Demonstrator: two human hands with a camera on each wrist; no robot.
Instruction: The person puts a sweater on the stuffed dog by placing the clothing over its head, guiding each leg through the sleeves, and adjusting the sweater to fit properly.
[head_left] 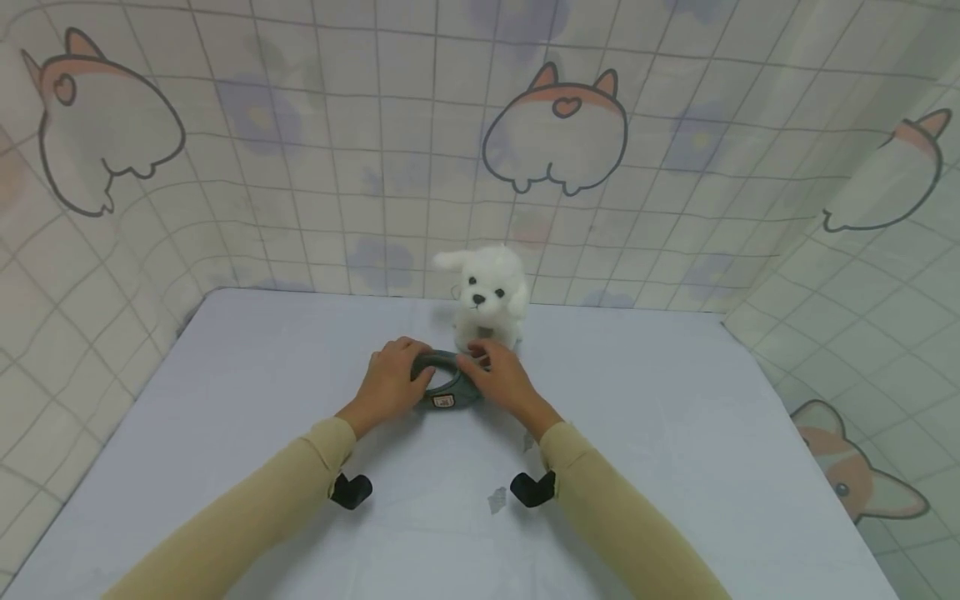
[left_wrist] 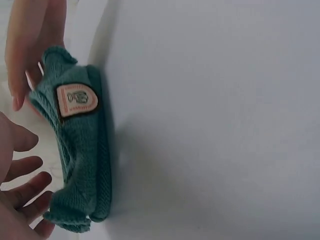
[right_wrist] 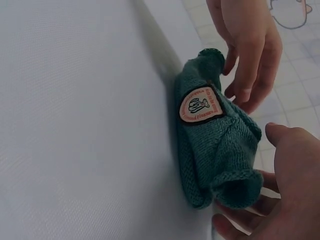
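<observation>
A small teal knitted doll-size sweater point(head_left: 463, 393) sits on the white table, its wide opening facing up. A pink-and-black patch point(left_wrist: 77, 100) marks its near side. My left hand point(head_left: 388, 382) is at its left end, fingers loosely spread by one sleeve in the left wrist view. On the other side my right hand point(head_left: 508, 382) has its fingers behind the other sleeve point(right_wrist: 237, 189), the thumb standing apart from the knit in the right wrist view. Neither hand curls round the sweater. Just behind it sits a white plush dog point(head_left: 487, 292), partly hidden low down by the right hand.
The white table point(head_left: 637, 417) ends at a curtain point(head_left: 405, 192) with a grid and corgi pattern, which also runs along both sides. Grey marks point(head_left: 497, 500) show on the tabletop between the forearms. A black wrist mount point(head_left: 351, 492) juts from each sleeve.
</observation>
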